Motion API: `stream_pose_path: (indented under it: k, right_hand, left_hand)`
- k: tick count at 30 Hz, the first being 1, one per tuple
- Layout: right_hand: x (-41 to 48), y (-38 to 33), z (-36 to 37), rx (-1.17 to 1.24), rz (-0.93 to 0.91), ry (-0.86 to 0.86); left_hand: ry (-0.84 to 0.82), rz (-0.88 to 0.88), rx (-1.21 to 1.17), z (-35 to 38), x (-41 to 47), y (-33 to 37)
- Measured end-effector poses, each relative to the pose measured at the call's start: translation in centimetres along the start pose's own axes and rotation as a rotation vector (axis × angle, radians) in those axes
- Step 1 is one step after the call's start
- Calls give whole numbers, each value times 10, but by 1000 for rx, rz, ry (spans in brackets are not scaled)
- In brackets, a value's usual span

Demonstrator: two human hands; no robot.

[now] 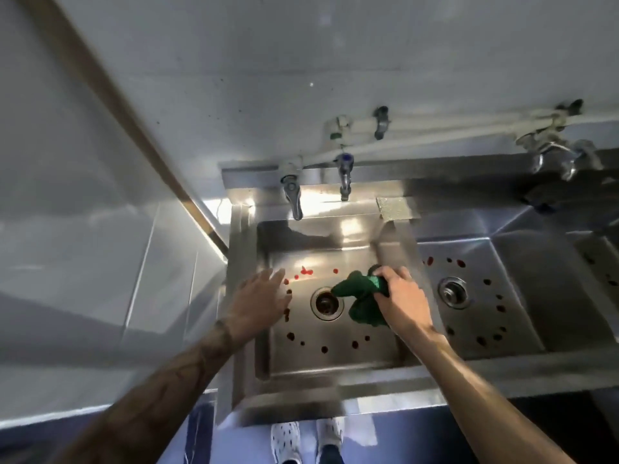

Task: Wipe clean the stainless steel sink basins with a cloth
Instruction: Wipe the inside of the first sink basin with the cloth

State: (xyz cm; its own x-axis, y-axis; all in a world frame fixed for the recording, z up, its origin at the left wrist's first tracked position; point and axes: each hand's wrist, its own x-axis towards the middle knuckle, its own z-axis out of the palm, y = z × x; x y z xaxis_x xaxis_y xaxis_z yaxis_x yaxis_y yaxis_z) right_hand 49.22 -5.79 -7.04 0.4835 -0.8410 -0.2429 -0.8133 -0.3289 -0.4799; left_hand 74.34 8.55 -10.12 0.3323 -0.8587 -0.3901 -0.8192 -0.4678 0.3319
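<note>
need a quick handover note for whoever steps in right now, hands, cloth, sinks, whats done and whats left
Right hand: gripping the bunched green cloth, pressed onto the left basin floor just right of its drain.
Left hand: open, empty, fingers spread over the basin's left edge.
Done: the stretch of floor around the cloth shows no spots.
Left: red spots still ring the drain at the back, left and front. The middle basin has a full ring of spots, untouched. A third basin at far right is mostly out of view.
</note>
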Motion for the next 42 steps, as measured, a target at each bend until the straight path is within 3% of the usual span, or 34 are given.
stream_pose_path:
  k: [6,10,15,24,32,42]
  right_hand:
    - [61,-6,70,-7,-115,-21]
    - [103,-6,115,-20,-133,-73]
    - [153,-4,170,-49,-128,-128]
    - [226,-16,251,-129,-216,-216]
    - [240,-24,309,-142,-193,-120]
    - [256,-28,388,-375,-184,28]
  left_hand:
    - [79,-82,-50,27,21,-52]
    - [133,-95,91,53,58,-86]
    - [298,-43,179,80,104,-112]
    - [447,-10,202,109,129,-129]
    - [517,-4,187,118,127,-133]
    - [529,-10,206,131,108,-134]
